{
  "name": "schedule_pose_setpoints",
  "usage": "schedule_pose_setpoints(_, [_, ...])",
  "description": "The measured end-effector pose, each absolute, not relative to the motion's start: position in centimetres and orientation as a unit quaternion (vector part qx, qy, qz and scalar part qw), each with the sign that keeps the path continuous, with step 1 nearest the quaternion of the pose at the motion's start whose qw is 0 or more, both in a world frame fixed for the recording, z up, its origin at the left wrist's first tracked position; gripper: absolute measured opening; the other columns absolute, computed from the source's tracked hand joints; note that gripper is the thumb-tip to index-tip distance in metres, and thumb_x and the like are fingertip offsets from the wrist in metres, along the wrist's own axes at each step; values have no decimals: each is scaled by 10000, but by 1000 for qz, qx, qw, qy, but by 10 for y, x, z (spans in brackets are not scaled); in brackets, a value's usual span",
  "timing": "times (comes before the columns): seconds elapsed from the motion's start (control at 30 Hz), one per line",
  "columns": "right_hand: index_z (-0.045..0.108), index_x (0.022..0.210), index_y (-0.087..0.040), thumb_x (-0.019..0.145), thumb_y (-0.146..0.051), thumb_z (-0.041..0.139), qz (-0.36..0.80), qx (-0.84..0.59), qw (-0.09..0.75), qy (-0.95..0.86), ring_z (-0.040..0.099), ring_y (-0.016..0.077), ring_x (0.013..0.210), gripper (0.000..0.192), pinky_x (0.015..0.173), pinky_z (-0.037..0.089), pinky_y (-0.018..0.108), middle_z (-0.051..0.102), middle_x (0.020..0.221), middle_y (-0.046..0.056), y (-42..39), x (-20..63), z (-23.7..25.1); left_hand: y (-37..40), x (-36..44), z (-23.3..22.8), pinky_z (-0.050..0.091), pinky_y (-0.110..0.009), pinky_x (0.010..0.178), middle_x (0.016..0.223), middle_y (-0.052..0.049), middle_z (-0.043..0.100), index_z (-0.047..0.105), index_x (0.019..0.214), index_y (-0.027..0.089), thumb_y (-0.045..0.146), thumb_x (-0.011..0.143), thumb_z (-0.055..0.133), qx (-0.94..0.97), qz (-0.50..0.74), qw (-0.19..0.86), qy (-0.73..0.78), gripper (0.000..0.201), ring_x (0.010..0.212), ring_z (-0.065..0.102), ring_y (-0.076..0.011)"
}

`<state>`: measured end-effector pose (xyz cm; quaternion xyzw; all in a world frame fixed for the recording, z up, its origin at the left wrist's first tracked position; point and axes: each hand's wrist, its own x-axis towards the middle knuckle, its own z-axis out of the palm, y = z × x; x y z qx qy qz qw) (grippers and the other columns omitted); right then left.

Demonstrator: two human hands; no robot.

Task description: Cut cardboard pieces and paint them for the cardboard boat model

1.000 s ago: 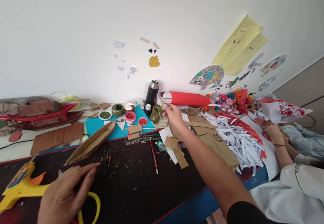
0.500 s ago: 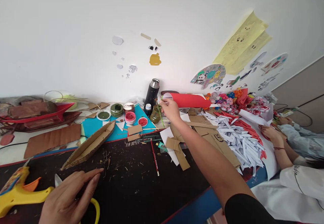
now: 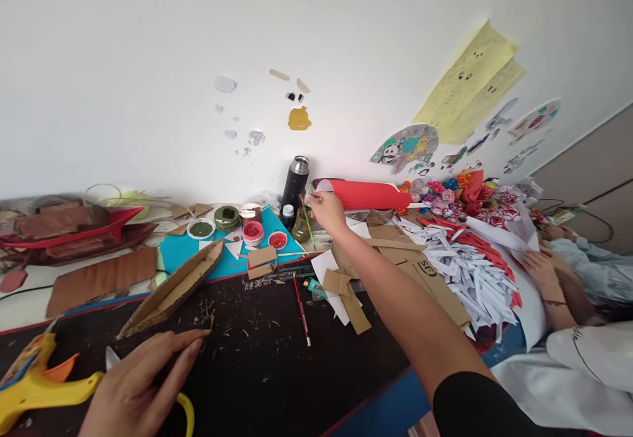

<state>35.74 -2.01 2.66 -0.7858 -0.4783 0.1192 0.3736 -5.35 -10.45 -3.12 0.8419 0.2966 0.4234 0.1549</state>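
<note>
My right hand reaches far across the table and pinches a thin green brush that stands in a small murky jar, beside a black flask. My left hand lies flat on the black mat at the near left, fingers together, resting over yellow-handled scissors. A long cardboard boat lies just beyond that hand. Open paint pots in green and red sit on a blue sheet left of the jar.
A yellow glue gun lies at the near left edge. A red pencil, cardboard scraps, a red corrugated roll and a heap of white paper strips cover the right. Another person's hands work at the far right.
My right hand has moved slightly left and closed on the green brush in the jar. My left hand has stayed on the mat, and the view has shifted slightly.
</note>
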Motion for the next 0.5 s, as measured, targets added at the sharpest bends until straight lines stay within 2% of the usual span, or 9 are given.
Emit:
schedule_pose_setpoints(0.1, [831,975,-195,1079,-378,684,121,-789,360,-483,747,224,679,257,654,469,277,735,606,8,-18,358,28,-103,-55,-28,665,-235,827,990,11,866,801,1118,322,555,1080,620,849,423,141,283,298,825,836,-184])
schedule_pose_setpoints(0.2, [832,980,-204,1078,-397,693,116,-796,350,-480,745,224,670,257,645,468,276,739,613,9,-15,358,28,-101,-51,-20,654,-207,716,942,8,858,801,1103,321,509,1092,616,865,406,156,252,264,779,829,-173])
schedule_pose_setpoints(0.27, [832,962,-207,1070,-402,708,111,-800,342,-481,739,225,663,255,645,469,279,745,628,14,-13,357,27,-100,-48,-17,652,-193,698,930,13,858,802,1085,319,483,1092,622,867,405,163,240,244,761,831,-166])
schedule_pose_setpoints(0.5, [817,982,-187,1062,-305,705,56,-800,331,-498,762,270,872,182,741,470,305,822,888,96,-16,356,31,-100,-52,-33,671,-223,744,981,-11,867,801,1157,307,439,1077,641,877,374,174,245,222,817,843,-192])
